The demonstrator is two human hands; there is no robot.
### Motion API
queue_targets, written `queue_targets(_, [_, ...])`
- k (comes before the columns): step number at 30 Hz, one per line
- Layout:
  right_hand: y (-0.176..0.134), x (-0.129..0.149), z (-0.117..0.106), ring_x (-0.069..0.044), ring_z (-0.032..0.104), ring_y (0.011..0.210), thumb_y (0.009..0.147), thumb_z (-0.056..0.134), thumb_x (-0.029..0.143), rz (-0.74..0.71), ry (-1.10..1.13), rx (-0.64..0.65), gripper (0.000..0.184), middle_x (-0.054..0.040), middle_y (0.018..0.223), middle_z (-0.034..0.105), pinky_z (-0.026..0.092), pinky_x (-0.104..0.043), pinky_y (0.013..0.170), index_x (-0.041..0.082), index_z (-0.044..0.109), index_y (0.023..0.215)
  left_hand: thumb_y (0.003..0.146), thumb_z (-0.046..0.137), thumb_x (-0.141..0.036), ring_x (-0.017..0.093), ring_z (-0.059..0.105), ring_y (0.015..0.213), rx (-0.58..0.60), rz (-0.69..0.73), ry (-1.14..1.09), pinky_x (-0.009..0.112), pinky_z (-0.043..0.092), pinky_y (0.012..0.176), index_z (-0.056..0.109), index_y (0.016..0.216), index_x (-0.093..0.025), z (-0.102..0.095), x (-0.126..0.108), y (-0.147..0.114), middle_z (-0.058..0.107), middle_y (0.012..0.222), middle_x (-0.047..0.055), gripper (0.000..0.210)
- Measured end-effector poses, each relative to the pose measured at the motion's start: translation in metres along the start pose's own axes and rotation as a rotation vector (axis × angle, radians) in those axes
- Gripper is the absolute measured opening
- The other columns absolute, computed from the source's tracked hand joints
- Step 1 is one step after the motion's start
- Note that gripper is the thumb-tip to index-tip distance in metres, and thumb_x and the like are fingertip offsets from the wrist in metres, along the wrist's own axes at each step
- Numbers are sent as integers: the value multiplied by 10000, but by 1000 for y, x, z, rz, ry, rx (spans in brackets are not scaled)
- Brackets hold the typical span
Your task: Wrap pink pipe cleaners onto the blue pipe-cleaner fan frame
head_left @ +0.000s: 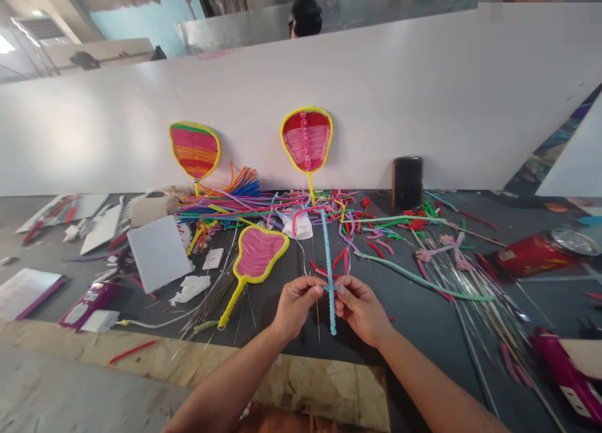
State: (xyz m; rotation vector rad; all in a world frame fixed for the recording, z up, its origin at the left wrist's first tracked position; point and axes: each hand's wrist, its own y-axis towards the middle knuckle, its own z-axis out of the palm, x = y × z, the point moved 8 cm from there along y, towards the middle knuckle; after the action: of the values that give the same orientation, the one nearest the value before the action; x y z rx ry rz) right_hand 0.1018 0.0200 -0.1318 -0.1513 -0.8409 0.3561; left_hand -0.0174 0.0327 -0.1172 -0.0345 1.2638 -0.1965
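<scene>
Both hands hold a light blue stick [328,251] wrapped in fuzzy chenille stem, upright over the table's front. My left hand [296,304] pinches the left end of a short blue crosspiece on it. On the other side my right hand [364,309] is closed at the crosspiece's right end, fingertips against the stick. Thin bent wire rises from near each hand's fingertips. To the left of my left hand lies a pink fan [260,254] with a yellow chenille rim and handle.
Two more chenille fans, one striped [195,151] and one red and pink [307,141], lean on the white board [376,107]. Loose chenille stems [235,204] are heaped behind. A phone [407,182], a red can [548,254] and thin wires [475,301] lie right; a white card [158,254] left.
</scene>
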Motion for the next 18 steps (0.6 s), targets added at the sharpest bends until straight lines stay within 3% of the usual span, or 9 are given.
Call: queue_targets(18, [4,-6,0,-67,475,444,644,811,342,2,7,-1,257,53,516,554,354,-186,443,194,618,727,722,737,-299,92,537,614,-28,38,-41,206,413,643,690,703,-151,0,-2,-1,629,629,-7,156])
